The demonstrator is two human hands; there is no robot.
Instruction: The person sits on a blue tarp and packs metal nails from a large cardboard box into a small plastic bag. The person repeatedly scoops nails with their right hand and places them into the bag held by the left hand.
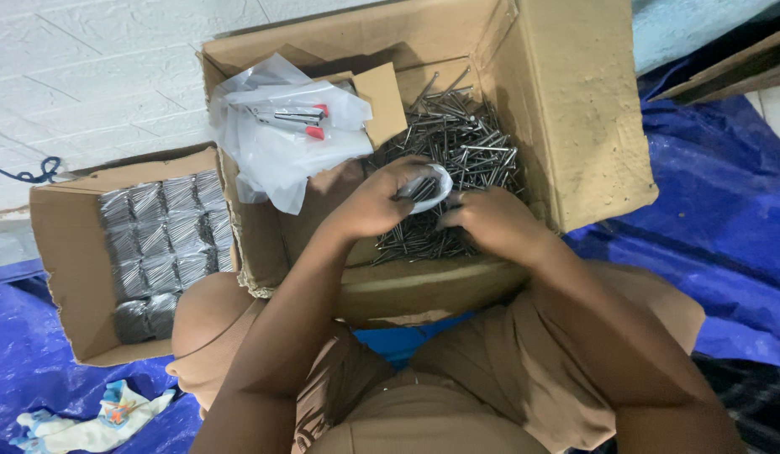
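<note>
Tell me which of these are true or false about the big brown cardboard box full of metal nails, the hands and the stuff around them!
1. The big brown cardboard box holds a loose pile of grey metal nails. True.
2. The left hand and the right hand are both inside that box. True.
3. The smaller cardboard box is empty. False: it holds rows of packed silvery bundles.
4. The floor cover is a red sheet. False: it is a blue plastic sheet.
5. A crumpled clear plastic bag lies at the big box's left side. True.
</note>
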